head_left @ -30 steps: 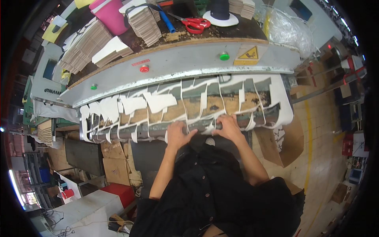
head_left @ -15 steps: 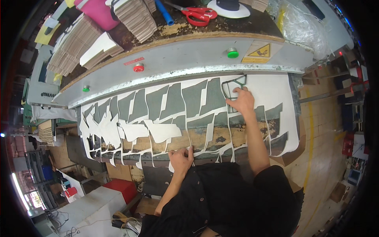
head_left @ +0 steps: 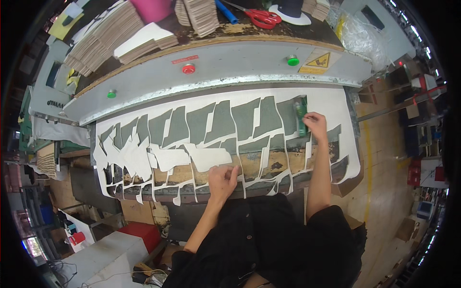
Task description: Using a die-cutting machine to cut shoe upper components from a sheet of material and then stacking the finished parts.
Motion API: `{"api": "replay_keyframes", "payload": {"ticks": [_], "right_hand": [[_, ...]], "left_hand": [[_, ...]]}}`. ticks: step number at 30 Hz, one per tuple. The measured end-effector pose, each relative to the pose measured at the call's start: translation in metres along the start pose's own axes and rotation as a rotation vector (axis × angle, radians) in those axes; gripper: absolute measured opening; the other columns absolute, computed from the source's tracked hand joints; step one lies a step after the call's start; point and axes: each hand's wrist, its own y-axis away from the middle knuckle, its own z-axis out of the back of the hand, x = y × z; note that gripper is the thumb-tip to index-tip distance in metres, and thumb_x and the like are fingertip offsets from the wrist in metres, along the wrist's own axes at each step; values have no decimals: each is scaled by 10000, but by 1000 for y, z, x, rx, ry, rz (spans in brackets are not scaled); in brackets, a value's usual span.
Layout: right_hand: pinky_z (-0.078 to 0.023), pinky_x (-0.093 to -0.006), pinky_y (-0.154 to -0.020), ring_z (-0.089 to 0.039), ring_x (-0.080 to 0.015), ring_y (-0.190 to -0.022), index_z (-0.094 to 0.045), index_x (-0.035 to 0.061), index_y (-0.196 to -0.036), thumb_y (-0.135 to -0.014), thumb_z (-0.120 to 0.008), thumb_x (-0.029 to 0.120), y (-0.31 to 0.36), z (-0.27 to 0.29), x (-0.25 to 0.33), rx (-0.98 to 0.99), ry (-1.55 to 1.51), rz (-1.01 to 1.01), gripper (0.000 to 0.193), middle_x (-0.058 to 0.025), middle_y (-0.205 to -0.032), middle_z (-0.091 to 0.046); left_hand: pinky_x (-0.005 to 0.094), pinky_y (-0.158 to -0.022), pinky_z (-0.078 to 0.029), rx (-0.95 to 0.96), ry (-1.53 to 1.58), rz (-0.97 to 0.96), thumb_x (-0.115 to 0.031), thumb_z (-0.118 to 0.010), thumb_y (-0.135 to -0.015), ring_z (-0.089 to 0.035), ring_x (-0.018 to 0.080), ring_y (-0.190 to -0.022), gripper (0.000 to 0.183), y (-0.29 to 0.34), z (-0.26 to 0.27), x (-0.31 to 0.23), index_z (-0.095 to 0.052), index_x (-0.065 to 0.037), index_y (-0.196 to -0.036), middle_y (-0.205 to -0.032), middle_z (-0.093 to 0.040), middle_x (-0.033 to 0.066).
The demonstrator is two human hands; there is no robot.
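A white sheet with rows of cut-out openings lies over a worn dark green and wood-coloured bed. My right hand grips a green cutting die by its right side, tipped on edge over the right part of the sheet, beside the last opening in the far row. My left hand is at the near side of the sheet, fingers loosely curled and thumb apart, with nothing visible in it. Just beyond it lies a loose white cut piece. More cut pieces overlap in a pile at the left.
Behind the sheet runs a grey machine beam with a red button and green buttons. On its top shelf are stacks of cut pieces, red-handled scissors, a blue tube and clear plastic wrap.
My right hand has tipped the die up from lying flat on the sheet. My left hand has moved slightly away from the near edge, toward the loose pieces. The view has shifted a little.
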Motion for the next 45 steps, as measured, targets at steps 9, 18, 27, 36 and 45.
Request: {"api": "replay_keyframes", "payload": {"ticks": [9, 18, 27, 36, 45], "right_hand": [[-483, -438, -1160, -570, -262, -1381, -406, 55, -1605, -848, -751, 33, 163, -13, -22, -110, -812, -47, 832, -81, -1485, -583], [-557, -340, -1004, -574, -159, -1269, -646, 62, -1377, -811, -901, -27, 224, -126, 93, 530, -541, -1, 627, -27, -1310, -540], [-470, -453, -1148, -521, -407, -1375, -688, 126, -1308, -800, -919, 106, 126, 7, 118, 418, 582, 82, 558, -203, -1514, -457], [-200, -654, -1290, -358, -450, -1524, -819, 203, -1202, -859, -668, -19, -16, 99, -7, 23, 898, 559, 435, -204, -1604, -457], [-218, -650, -1267, -463, -447, -1503, -655, 65, -1012, -933, -781, 143, -23, 99, -73, 8, 402, 481, 168, -301, -1430, -636]], "left_hand": [[414, -694, -493, 119, 258, -39, -208, -823, -916, -611, 274, -558, 231, -11, 21, 0, -699, -68, -781, -618, -634, 61], [485, -714, -545, 204, 319, -129, -291, -705, -1010, -692, 409, -761, 277, -45, -25, -9, -724, -19, -1058, -879, -726, 236], [555, -1160, -384, -301, -465, 265, -273, -831, -880, -495, 502, -1345, 776, -90, 22, 87, -485, -2, -1519, -1434, -521, 332], [552, -1144, -425, -16, -134, 135, -236, -848, -867, -513, 473, -1350, 623, -75, -142, -58, -595, -42, -1403, -1438, -549, 278], [501, -1043, -498, 18, 13, 37, -115, -791, -896, -651, 452, -1167, 563, -100, -299, -138, -613, -30, -1423, -1302, -692, 247]]}}
